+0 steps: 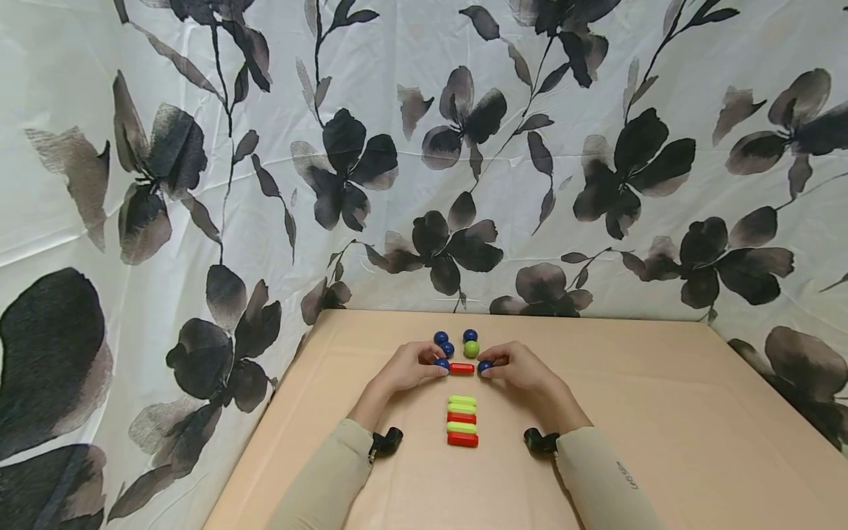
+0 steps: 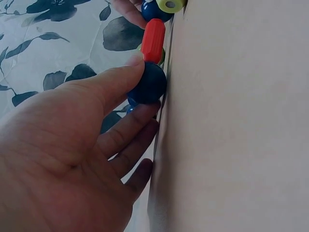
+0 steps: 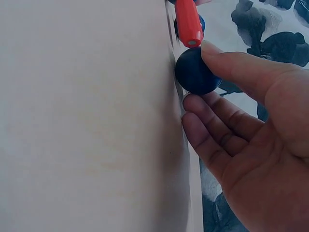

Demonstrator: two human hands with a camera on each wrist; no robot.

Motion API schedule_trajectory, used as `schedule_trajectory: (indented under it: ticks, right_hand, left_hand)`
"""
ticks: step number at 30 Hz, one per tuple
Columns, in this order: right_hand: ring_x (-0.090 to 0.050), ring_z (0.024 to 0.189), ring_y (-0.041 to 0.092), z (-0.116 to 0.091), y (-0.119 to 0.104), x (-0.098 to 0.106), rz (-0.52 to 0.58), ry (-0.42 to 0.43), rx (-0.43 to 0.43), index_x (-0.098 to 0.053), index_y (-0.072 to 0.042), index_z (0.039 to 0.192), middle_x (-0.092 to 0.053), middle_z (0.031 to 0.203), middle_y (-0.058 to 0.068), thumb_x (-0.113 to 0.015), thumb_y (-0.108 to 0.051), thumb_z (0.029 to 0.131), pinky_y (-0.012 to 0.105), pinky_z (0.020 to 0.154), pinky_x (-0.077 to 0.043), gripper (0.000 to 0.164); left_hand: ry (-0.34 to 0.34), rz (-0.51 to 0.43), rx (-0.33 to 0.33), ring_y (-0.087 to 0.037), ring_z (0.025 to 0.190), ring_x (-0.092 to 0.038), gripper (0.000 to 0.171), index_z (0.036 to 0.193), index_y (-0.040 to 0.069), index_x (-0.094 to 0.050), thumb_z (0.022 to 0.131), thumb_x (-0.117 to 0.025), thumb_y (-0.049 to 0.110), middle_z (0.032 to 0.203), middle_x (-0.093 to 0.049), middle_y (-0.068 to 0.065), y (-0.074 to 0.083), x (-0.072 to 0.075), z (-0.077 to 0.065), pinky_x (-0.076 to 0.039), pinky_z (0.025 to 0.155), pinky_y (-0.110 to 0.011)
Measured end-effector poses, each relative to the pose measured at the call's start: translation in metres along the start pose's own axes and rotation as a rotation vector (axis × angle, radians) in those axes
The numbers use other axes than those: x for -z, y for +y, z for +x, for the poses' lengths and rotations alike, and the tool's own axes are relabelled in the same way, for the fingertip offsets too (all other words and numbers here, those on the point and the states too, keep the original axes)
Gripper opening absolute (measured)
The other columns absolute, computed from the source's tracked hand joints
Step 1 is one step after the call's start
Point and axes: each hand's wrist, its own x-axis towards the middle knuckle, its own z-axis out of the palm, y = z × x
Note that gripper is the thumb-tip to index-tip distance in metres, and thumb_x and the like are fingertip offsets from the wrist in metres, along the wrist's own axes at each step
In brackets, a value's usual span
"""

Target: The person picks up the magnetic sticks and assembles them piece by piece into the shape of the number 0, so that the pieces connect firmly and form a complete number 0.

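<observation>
Two hands, well apart, each pinching a ball above the tan tabletop (image 1: 662, 412); I follow from my remote post, clock centred on the red rod (image 1: 461, 368) lying between them. At 9 o'clock the left hand (image 1: 407, 366) grips the left blue ball (image 1: 442, 364) with thumb and fingers, seemingly against the rod's near end. At 3 o'clock the right hand (image 1: 523, 366) pinches the right blue ball (image 1: 485, 366) just beside the other end; whether it touches, I cannot tell. My right wrist view shows a grey disc (image 3: 192, 42) in that end, perhaps a magnet, which may be why both balls are held in line with it. Toward 11 o'clock, two spare blue balls (image 1: 440, 338); toward 1, another blue ball (image 1: 470, 335) and a green ball (image 1: 471, 350). At 6 o'clock, five green and red rods (image 1: 461, 418) lie side by side, probably ranked for easy reach.
</observation>
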Motion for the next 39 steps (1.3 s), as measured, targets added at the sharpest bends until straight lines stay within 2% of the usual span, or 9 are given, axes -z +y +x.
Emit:
schedule_trajectory:
  ticks: [10,19,30,35,39]
  right_hand:
    - [-0.056,0.093,0.023,0.001,-0.004,-0.004,-0.003,0.002,-0.014,-0.077,-0.011,0.121,-0.072,0.105,0.002,-0.079,-0.010,0.092,0.030,0.082,-0.050,0.029]
    - [-0.057,0.090,0.021,0.001,-0.003,-0.004,-0.022,0.007,0.037,-0.077,-0.008,0.120,-0.073,0.104,0.004,-0.079,-0.012,0.092,0.032,0.082,-0.049,0.028]
    - [-0.056,0.095,0.021,-0.001,-0.001,-0.008,-0.010,0.040,0.009,-0.078,-0.013,0.121,-0.073,0.110,0.003,-0.078,-0.017,0.094,0.034,0.084,-0.046,0.027]
    - [-0.055,0.095,0.022,-0.002,-0.001,-0.009,-0.004,0.042,-0.006,-0.077,-0.014,0.123,-0.072,0.111,0.002,-0.077,-0.016,0.095,0.035,0.081,-0.045,0.028]
    - [-0.054,0.095,0.022,-0.002,-0.001,-0.010,-0.006,0.041,-0.003,-0.077,-0.013,0.124,-0.072,0.114,0.002,-0.076,-0.015,0.095,0.033,0.078,-0.045,0.029]
  left_hand:
    - [0.015,0.006,-0.004,-0.017,0.089,-0.060,0.026,0.113,0.016,-0.074,0.092,-0.082,0.028,0.097,-0.070,-0.001,0.003,-0.001,0.000,-0.050,0.083,-0.033]
    - [0.038,0.045,-0.017,-0.015,0.089,-0.062,0.026,0.113,0.017,-0.074,0.091,-0.083,0.028,0.097,-0.072,0.000,0.005,-0.002,-0.001,-0.051,0.085,-0.035]
    - [0.048,0.041,-0.022,-0.017,0.097,-0.064,0.033,0.120,0.017,-0.075,0.091,-0.083,0.029,0.105,-0.073,-0.002,0.004,0.002,-0.004,-0.053,0.090,-0.038]
    - [0.088,0.003,-0.035,-0.017,0.093,-0.062,0.033,0.121,0.016,-0.075,0.091,-0.082,0.028,0.100,-0.069,-0.001,0.008,0.008,-0.007,-0.052,0.080,-0.032]
    - [0.073,-0.050,-0.077,-0.017,0.086,-0.060,0.033,0.121,0.013,-0.075,0.092,-0.082,0.027,0.092,-0.067,0.000,0.016,0.011,-0.009,-0.048,0.069,-0.027]
